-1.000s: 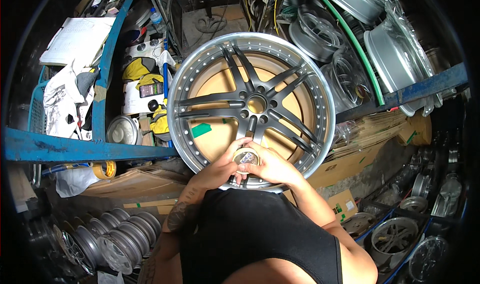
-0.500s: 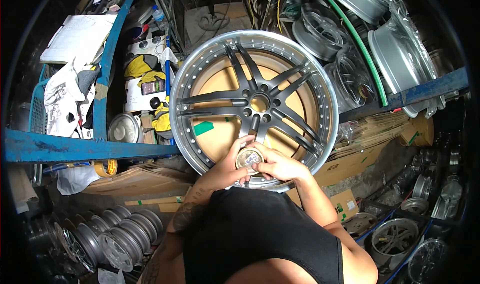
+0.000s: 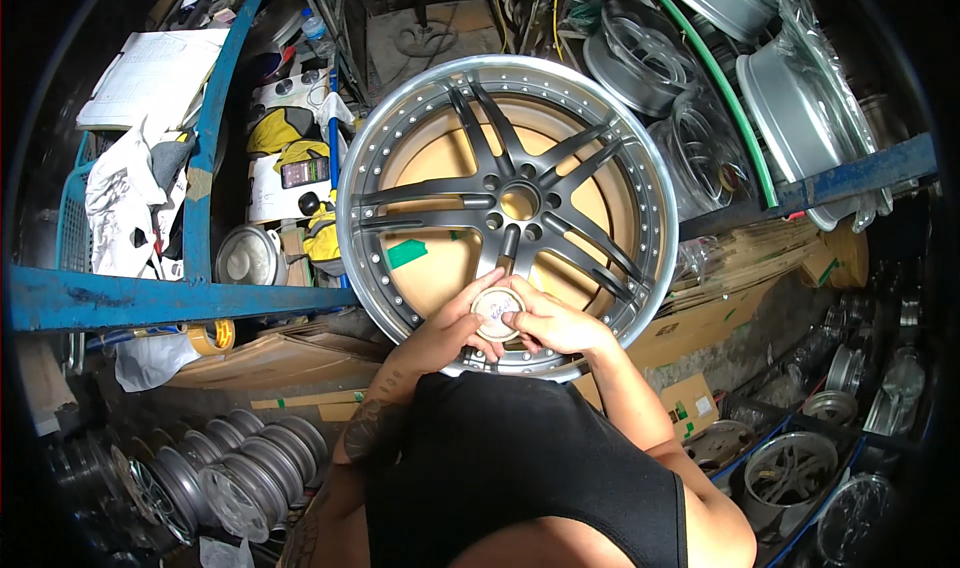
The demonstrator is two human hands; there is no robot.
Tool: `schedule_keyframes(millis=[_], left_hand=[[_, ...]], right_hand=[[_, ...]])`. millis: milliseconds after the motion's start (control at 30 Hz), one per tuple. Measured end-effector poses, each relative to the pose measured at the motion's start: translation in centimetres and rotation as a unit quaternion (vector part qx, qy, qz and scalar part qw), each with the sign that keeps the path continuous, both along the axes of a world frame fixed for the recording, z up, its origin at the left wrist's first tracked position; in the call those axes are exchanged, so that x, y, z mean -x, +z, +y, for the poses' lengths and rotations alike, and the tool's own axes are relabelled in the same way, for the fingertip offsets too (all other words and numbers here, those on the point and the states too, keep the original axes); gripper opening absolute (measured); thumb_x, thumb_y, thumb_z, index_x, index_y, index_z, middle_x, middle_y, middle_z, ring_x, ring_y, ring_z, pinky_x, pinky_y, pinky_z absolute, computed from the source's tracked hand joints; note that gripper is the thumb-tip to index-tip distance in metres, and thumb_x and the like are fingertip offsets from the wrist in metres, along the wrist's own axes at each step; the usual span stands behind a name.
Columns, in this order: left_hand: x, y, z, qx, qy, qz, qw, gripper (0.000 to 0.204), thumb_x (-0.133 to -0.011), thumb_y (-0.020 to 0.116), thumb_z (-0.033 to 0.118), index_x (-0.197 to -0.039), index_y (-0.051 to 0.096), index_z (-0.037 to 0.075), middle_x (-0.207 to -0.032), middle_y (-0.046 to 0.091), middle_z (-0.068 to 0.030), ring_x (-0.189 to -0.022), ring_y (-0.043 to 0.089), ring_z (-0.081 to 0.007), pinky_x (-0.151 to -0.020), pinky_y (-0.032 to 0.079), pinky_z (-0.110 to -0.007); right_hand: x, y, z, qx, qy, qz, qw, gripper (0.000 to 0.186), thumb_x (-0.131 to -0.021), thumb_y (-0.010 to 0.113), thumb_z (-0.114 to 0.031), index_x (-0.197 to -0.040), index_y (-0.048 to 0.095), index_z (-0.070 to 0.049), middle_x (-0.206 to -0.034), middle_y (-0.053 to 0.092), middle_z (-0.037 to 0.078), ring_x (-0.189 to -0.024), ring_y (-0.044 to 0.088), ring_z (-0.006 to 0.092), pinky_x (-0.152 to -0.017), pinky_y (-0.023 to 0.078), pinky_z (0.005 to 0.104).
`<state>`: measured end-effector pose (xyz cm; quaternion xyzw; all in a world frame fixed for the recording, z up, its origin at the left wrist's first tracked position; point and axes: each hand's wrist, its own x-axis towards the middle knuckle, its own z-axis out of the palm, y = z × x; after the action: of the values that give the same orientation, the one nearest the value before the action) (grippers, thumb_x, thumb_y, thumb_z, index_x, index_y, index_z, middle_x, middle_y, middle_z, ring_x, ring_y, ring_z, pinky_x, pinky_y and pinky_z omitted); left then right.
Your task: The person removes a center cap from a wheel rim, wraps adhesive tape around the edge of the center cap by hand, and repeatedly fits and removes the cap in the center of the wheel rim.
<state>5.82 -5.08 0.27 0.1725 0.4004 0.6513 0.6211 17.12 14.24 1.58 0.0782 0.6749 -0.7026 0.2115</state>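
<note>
My left hand [image 3: 455, 316] and my right hand [image 3: 548, 320] are closed around a small round tin [image 3: 496, 301] with pale markings on its lid, thumbs over it, held above the lower part of a large wheel rim [image 3: 515, 158]. The rim has grey twin spokes, a polished lip with small bolts, and tan board [image 3: 420, 285] behind it with green tape on it.
Blue metal frames [image 3: 100, 293] carry papers [image 3: 150, 68], cloths [image 3: 130, 193], yellow-and-grey gloves [image 3: 280, 128] and a phone [image 3: 305, 173] at left. More rims [image 3: 795, 113] lie upper right. Flattened cardboard [image 3: 690, 323] is stacked below the bench; rim stacks [image 3: 240, 473] stand lower left.
My fingers have shifted slightly on the tin, whose lid now looks lighter and faces up differently. The rim sits a little higher and further right in the picture than a second ago.
</note>
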Motion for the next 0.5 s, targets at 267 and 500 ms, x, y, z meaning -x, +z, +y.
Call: schedule_keyframes(millis=[267,500], left_hand=[[0.0,0.4,0.1,0.019,0.0,0.185,0.983,0.061,-0.098,0.027,-0.004,-0.157,0.014,0.002,-0.143,0.044,-0.0184,-0.083,0.068,-0.0192,-0.075,0.059,-0.029],[-0.6,-0.7,1.0,0.062,0.151,0.01,0.987,0.05,-0.108,0.04,0.023,-0.15,0.029,0.0,-0.123,0.059,-0.0189,-0.09,0.07,-0.0245,-0.081,0.06,-0.035]], right_hand=[[0.5,1.2,-2.5,-0.24,-0.081,0.093,0.963,0.028,-0.105,0.045,-0.025,-0.121,0.055,-0.004,-0.088,0.068,0.024,-0.076,0.068,0.0384,-0.067,0.051,0.0444],[0.0,-0.7,-2.5,-0.401,-0.202,0.278,0.849,0.029,-0.094,0.059,-0.008,-0.123,0.058,-0.005,-0.096,0.07,0.019,-0.081,0.07,0.0372,-0.07,0.055,0.0426]])
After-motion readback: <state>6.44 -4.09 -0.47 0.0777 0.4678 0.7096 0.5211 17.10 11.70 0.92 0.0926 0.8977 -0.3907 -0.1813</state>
